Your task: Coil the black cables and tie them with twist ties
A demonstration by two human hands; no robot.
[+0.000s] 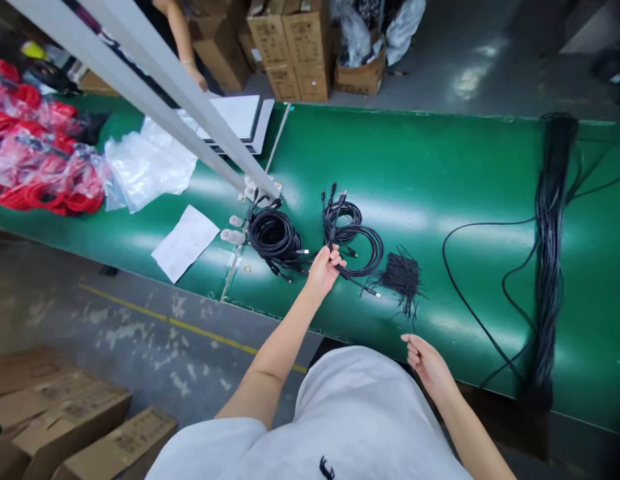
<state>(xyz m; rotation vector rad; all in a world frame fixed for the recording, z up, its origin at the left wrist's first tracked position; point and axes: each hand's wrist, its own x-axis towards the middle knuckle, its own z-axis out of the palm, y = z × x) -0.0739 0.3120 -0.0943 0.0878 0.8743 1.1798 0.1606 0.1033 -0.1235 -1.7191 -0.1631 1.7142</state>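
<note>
My left hand (324, 272) is closed on a coiled black cable (375, 250) over the green table, its fingers pinching the coil's left side. Behind it lies another black coil (343, 212), partly overlapped by the held one. To the left of this hand, several coiled cables (274, 235) are stacked, with plugs sticking out. My right hand (428, 365) hovers by the table's front edge, thumb and fingers pinched together; whatever is between them is too small to make out. Nearest to it is a loose pile of short black ties (401, 275).
A long bundle of black cables (549, 260) lies along the right, strands looping leftward. White posts (230, 133) rise at left. Beyond are a paper sheet (186, 243), plastic bags (153, 160), red bagged coils (45, 160) and a co-worker's arm (183, 40).
</note>
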